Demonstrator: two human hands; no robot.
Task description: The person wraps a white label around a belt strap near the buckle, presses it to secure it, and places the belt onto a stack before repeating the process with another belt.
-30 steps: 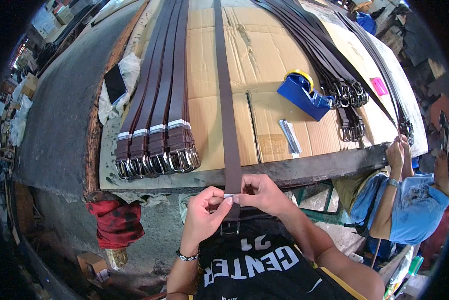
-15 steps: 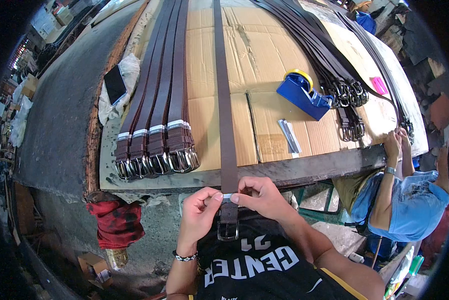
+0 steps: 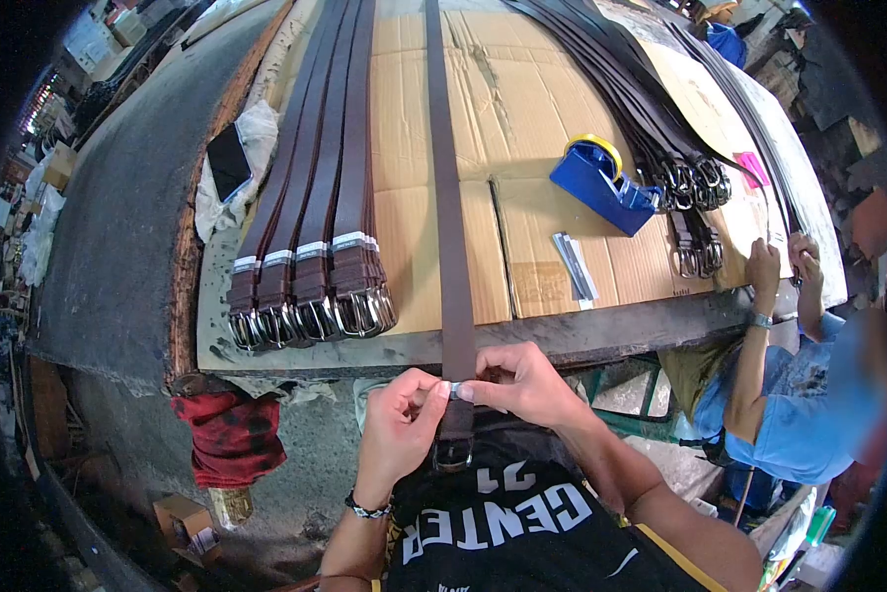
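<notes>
A long brown belt (image 3: 449, 227) runs down the cardboard and over the table edge toward me, its metal buckle (image 3: 452, 455) hanging against the black shirt. My left hand (image 3: 405, 424) pinches the belt's left edge at a small pale label band (image 3: 454, 391). From the other side my right hand (image 3: 522, 387) grips the same band, thumb on top and fingers curled. The thumbs nearly touch and partly cover the band. Left of it lie stacked brown belts (image 3: 349, 187) with similar bands near their buckles. Loose label strips (image 3: 574, 266) lie on the cardboard at right.
A blue tape dispenser (image 3: 601, 187) stands right of the belt. Black belts (image 3: 601, 79) with buckles lie beyond it. At the right edge a person in a blue shirt (image 3: 794, 434) handles a belt. A phone (image 3: 229, 163) rests on plastic at left.
My thumbs have drawn closer together over the band, and the belt and buckle have shifted slightly, the buckle upward. The other person's hands have moved up and apart.
</notes>
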